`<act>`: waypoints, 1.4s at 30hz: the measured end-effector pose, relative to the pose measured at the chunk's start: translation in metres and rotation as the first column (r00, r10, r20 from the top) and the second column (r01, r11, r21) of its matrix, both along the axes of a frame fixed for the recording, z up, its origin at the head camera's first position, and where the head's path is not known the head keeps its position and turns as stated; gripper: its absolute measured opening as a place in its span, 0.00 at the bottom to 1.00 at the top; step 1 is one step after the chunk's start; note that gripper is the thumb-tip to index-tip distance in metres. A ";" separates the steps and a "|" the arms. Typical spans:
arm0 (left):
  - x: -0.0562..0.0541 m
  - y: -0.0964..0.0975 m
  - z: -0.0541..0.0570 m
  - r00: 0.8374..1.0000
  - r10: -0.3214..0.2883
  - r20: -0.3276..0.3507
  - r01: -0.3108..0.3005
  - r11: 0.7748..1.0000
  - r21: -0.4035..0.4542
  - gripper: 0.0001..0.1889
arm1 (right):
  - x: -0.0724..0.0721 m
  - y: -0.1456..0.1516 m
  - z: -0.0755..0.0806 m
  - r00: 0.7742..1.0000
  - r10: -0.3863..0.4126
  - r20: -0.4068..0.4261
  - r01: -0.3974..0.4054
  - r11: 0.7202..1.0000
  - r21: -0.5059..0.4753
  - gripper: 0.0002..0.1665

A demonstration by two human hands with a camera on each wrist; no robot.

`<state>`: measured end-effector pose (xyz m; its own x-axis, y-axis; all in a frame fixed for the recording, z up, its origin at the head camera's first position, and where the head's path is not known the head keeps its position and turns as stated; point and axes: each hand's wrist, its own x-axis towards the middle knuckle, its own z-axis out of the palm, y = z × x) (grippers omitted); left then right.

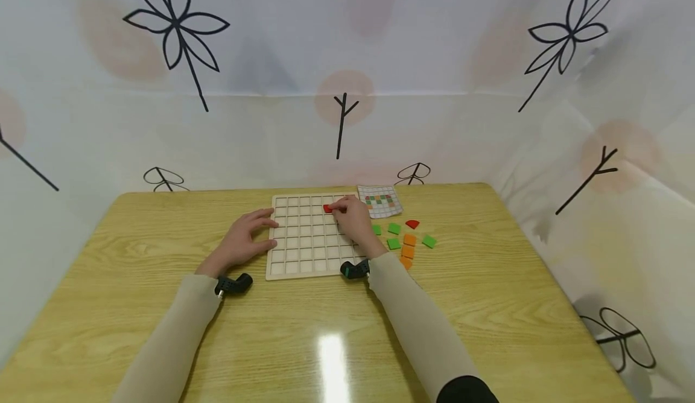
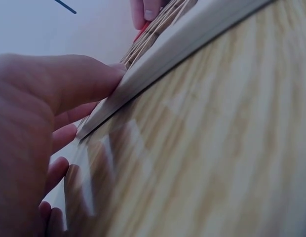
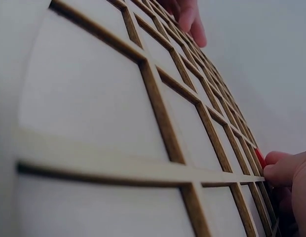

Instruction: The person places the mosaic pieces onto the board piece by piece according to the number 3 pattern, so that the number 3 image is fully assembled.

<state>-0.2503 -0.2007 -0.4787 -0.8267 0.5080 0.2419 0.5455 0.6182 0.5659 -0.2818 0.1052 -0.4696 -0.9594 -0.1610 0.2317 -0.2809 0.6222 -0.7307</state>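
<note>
A pale wooden grid board (image 1: 306, 231) with square cells lies on the table. My left hand (image 1: 239, 240) rests at its left edge, fingers spread and relaxed; in the left wrist view the thumb (image 2: 94, 81) lies against the board's side. With thumb and fingertips, my right hand (image 1: 355, 222) pinches a small red piece (image 1: 327, 209) over a cell near the board's far side. The right wrist view shows the red piece (image 3: 260, 158) at the grid's ridges, partly hidden by the fingers. Cells under the right hand are covered from the head camera.
Right of the board lie several green squares (image 1: 429, 241), orange squares (image 1: 409, 239) and a red quarter-round piece (image 1: 412, 224). Behind them is a paper sheet (image 1: 384, 210) printed with a coloured grid pattern. A patterned cloth backdrop (image 1: 260, 131) stands behind the table.
</note>
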 end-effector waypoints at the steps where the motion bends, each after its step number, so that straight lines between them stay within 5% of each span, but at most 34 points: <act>1: 0.000 0.000 0.000 1.000 0.001 0.001 -0.001 1.000 0.003 0.21 | 0.000 0.000 0.000 1.000 0.000 0.006 0.000 1.000 0.001 0.10; 42: 0.001 0.002 0.000 0.998 0.056 0.001 -0.056 0.998 0.037 0.19 | -0.001 -0.002 0.001 0.999 -0.002 0.039 0.003 1.000 -0.014 0.11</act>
